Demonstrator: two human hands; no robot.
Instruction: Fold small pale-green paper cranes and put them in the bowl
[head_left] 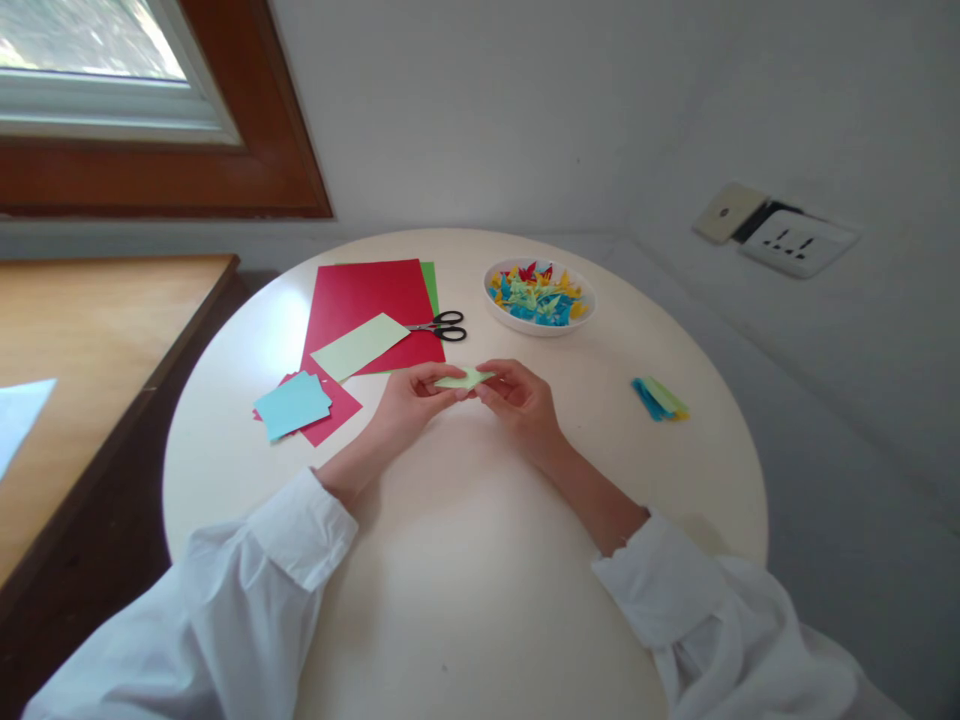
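Observation:
Between my two hands, over the middle of the round table, is a small piece of folded pale green paper (466,379). My left hand (420,395) pinches its left end between thumb and fingers. At its right end, my right hand (523,400) grips it the same way. Just beyond my left hand lies a pale green paper strip (361,346) on a red sheet (367,290), with a green sheet (431,283) partly hidden beneath. Black-handled scissors (448,326) rest there, their blades partly covered by the strip.
A white bowl (517,323) of small colourful folded paper pieces stands at the back. Light blue paper squares (292,405) lie over red ones (334,412) at the left. Several folded strips (660,398) lie at the right. Walls and a window surround the white table (480,560).

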